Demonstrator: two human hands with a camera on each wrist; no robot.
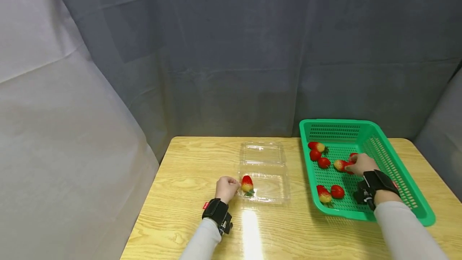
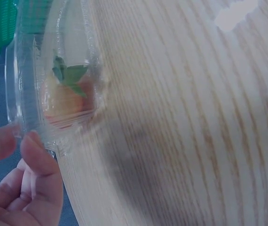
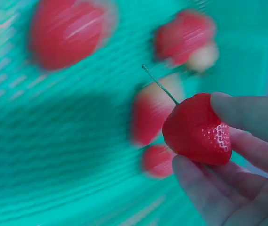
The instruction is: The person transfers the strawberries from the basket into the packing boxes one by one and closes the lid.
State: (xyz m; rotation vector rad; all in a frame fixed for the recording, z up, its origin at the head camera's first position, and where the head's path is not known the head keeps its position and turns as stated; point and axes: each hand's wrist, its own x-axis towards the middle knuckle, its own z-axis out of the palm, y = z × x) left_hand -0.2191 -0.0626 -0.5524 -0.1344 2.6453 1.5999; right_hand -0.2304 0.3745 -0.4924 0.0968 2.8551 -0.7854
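Observation:
My left hand (image 1: 227, 189) pinches the left edge of a clear plastic clamshell container (image 1: 272, 187), its lid (image 1: 262, 154) folded back behind it on the table. One red and yellow strawberry (image 1: 247, 183) with green leaves lies in the left part of the container. Over the green basket (image 1: 402, 167), my right hand (image 1: 362, 164) grips a red strawberry (image 3: 197, 132) between thumb and fingers; its thin green stem points away from the palm. Several more strawberries lie in the basket, among them a red one (image 1: 337, 191) near the front and another (image 1: 315, 155) towards the back left.
The basket's raised rim (image 1: 310, 196) stands between the right hand and the container. Both rest on a wooden table (image 1: 195, 163). Grey cloth (image 1: 231, 59) hangs behind the table, and pale cloth (image 1: 90, 139) hangs on the left.

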